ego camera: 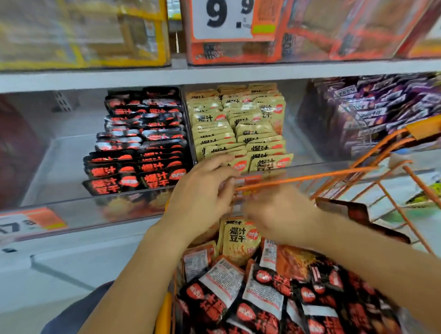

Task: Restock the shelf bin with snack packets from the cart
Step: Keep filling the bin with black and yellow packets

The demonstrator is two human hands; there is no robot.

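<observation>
Hands over orange wire cart [385,182]: left hand [203,193] relaxed at clear bin's front; right hand [282,217] blurred, grip indeterminate. Beige snack packets [240,129] fill clear shelf bin [317,164]; black-red packets [261,301] in cart.

Both bare forearms are reaching forward and upward from the bottom edge, converging toward the middle. The left hand [203,193] is lying palm down, wrist straight, its fingers [220,166] stretching forward and to the right, loosely spread and slightly bent. The right hand [276,215] is sitting just beside it, lower and to the right, back of the hand facing up; it is smeared by motion blur, so how its fingers are lying cannot be told. The two hands are nearly touching at the fingertips.
</observation>
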